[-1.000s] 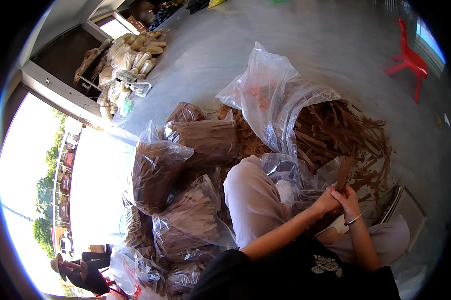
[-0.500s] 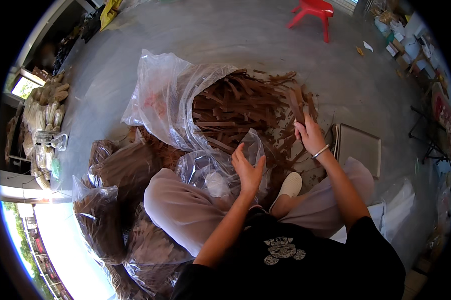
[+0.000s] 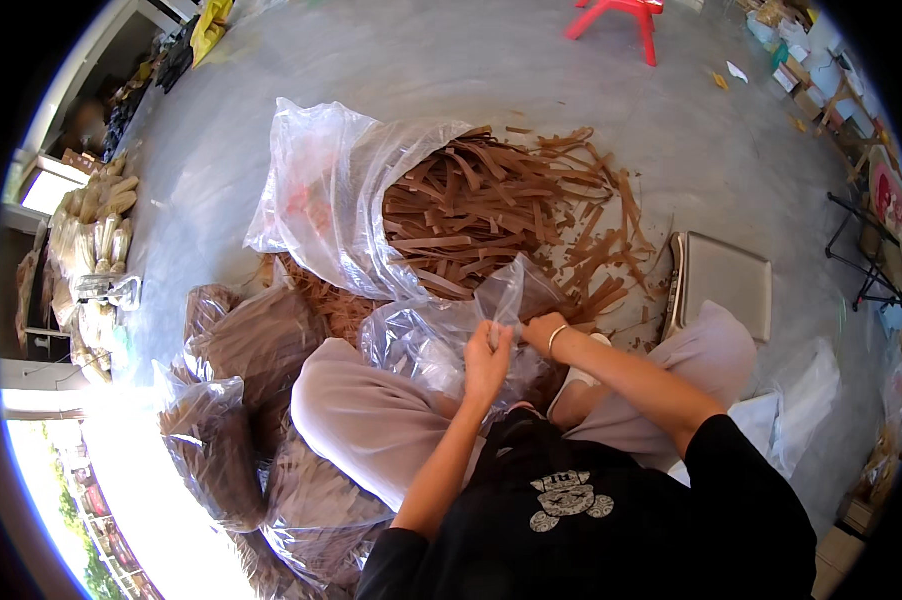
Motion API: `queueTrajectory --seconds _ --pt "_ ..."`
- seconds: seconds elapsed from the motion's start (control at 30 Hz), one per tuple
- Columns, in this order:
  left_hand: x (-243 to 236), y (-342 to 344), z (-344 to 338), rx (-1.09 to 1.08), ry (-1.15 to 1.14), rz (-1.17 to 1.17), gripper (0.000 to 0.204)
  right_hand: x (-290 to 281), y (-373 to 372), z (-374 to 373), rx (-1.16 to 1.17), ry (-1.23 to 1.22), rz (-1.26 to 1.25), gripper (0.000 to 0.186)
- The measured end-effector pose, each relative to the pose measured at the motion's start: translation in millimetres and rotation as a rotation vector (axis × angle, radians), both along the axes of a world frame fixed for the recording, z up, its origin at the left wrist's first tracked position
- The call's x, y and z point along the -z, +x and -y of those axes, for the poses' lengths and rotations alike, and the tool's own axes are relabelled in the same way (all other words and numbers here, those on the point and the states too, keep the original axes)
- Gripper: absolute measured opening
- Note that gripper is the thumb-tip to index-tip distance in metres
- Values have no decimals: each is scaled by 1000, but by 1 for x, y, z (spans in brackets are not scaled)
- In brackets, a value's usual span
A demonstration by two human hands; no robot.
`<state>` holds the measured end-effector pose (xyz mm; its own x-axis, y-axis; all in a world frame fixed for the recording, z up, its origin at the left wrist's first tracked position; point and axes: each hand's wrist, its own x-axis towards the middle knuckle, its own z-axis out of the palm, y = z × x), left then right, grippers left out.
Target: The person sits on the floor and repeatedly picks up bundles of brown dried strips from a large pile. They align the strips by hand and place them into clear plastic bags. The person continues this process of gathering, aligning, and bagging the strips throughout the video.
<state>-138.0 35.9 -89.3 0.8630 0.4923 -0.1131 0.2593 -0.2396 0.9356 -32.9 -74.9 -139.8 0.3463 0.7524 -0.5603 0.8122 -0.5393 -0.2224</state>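
A clear plastic bag (image 3: 419, 333) lies crumpled between my bent legs, its mouth standing up in front of my hands. My left hand (image 3: 488, 358) is closed on the bag's near edge. Right beside it, my right hand (image 3: 542, 333) is closed at the same rim, its fingertips partly hidden by the plastic. Just beyond, brown flat strips (image 3: 471, 210) spill out of a large clear sack (image 3: 316, 185) lying on its side. More loose strips (image 3: 599, 250) are scattered over the floor to the right.
Several filled clear bags of brown material (image 3: 261, 340) are heaped at my left knee. To the right lie a shallow grey tray (image 3: 733, 285) and white plastic sheeting (image 3: 809, 400). A red stool (image 3: 621, 10) stands far off; a folding black stand (image 3: 861, 245) is at far right.
My right hand, which held brown strips over the pile, has come down and left to the bag, with no strips visible in it. My left hand has closed on the bag's edge.
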Motion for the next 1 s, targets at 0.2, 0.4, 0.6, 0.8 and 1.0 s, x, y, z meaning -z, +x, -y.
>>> queueTrajectory --seconds 0.2,0.4,0.6,0.8,1.0 --pt "0 -28 -14 -85 -72 -82 28 68 -52 -29 -182 138 137 33" --pt "23 -37 -23 -90 35 -125 29 -8 12 -32 47 -167 -290 29" --pt "27 -31 -15 33 -114 -203 29 -36 104 -24 491 296 37 21" --pt "19 -22 -7 88 -235 -236 28 8 146 -86 432 624 63 47" --pt "34 -17 -7 85 -326 -227 30 26 168 -144 169 388 45 69"
